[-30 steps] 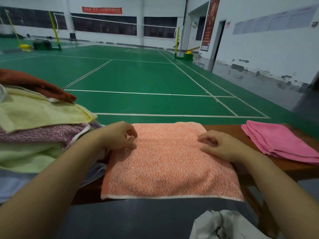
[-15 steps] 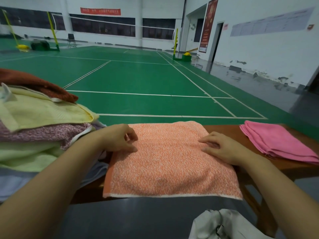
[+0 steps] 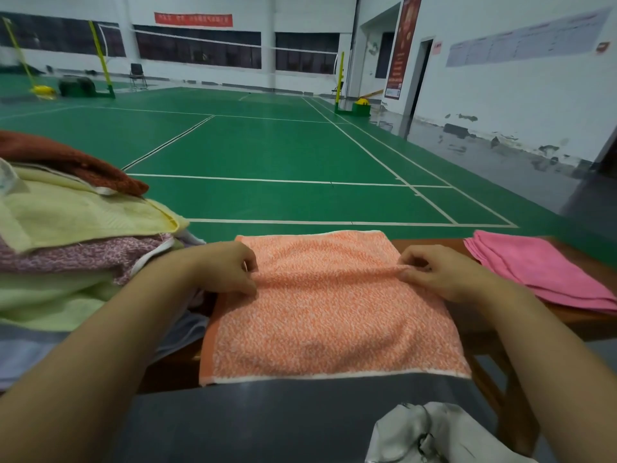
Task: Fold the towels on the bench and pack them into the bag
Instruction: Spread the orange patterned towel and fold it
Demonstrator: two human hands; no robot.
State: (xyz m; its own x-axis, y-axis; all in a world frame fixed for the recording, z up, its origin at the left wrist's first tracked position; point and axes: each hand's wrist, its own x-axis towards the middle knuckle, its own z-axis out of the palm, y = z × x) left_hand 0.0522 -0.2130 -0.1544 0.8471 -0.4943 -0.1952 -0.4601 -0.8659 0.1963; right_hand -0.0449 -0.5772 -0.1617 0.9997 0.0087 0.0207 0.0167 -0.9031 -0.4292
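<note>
The orange speckled towel (image 3: 334,309) lies spread across the wooden counter (image 3: 430,243) directly in front of me, its near white-trimmed edge hanging just past the counter's front. My left hand (image 3: 227,269) rests at the towel's left side, fingers curled, thumb and fingertips pinching a fold of the cloth. My right hand (image 3: 430,270) sits at the towel's right side in the same manner, fingers curled and pinching the cloth. Between my 2 hands a low raised ridge runs across the towel, side to side, roughly a third of the way down from its far edge. The rest of the towel lies flat.

To my right, a pink towel (image 3: 541,269) lies folded on the counter, apart from the orange one, with bare wood between them. To my left stands a pile of unfolded towels (image 3: 66,248): a rust-brown one on top at the back, pale yellow under it, a mauve speckled one below that, then pale green, with a grey-blue one at the bottom. My left forearm passes just beside this pile.

At the lower edge of view, near my right forearm, a crumpled white bag (image 3: 434,436) shows in part; I cannot tell whether it holds anything. Beyond the counter lies a green court floor (image 3: 267,155) with white lines.
</note>
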